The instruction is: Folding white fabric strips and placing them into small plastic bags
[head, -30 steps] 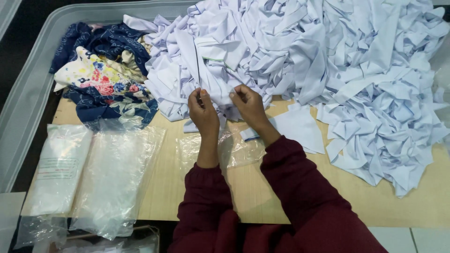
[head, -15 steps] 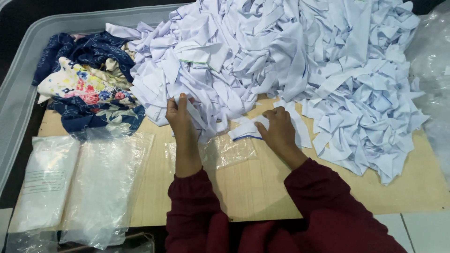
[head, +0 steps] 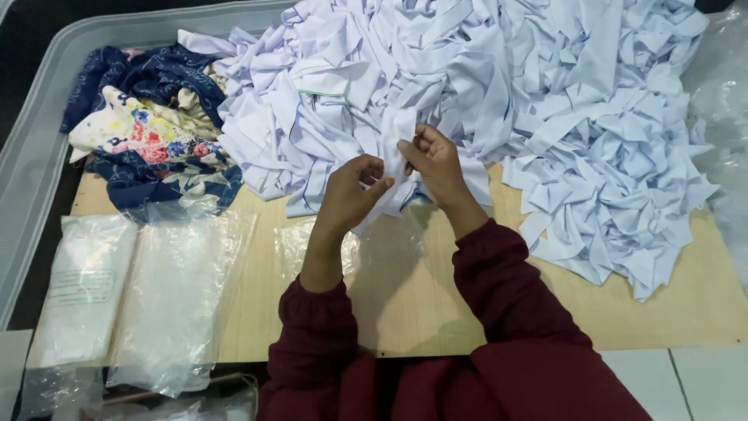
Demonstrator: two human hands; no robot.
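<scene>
A big heap of white cloth pieces (head: 499,86) covers the far half of the wooden board (head: 421,304). At the heap's near edge my left hand (head: 348,195) and my right hand (head: 432,160) are raised together, both pinching one white cloth piece (head: 396,136) between their fingertips. The piece hangs down between the hands toward the board. Under the hands lies a small clear plastic bag (head: 374,245), flat on the board. Dark red sleeves cover both arms.
A pile of dark blue and flowered fabric (head: 148,140) lies at the far left. Clear plastic bags (head: 183,296) and a white packet (head: 82,288) lie on the board's left end. A grey bin rim (head: 35,148) runs along the left. Crumpled plastic (head: 721,101) sits at the right.
My right hand has lifted off the board and my left hand has come away from the heap's edge. Both now meet above the board, holding a white piece.
</scene>
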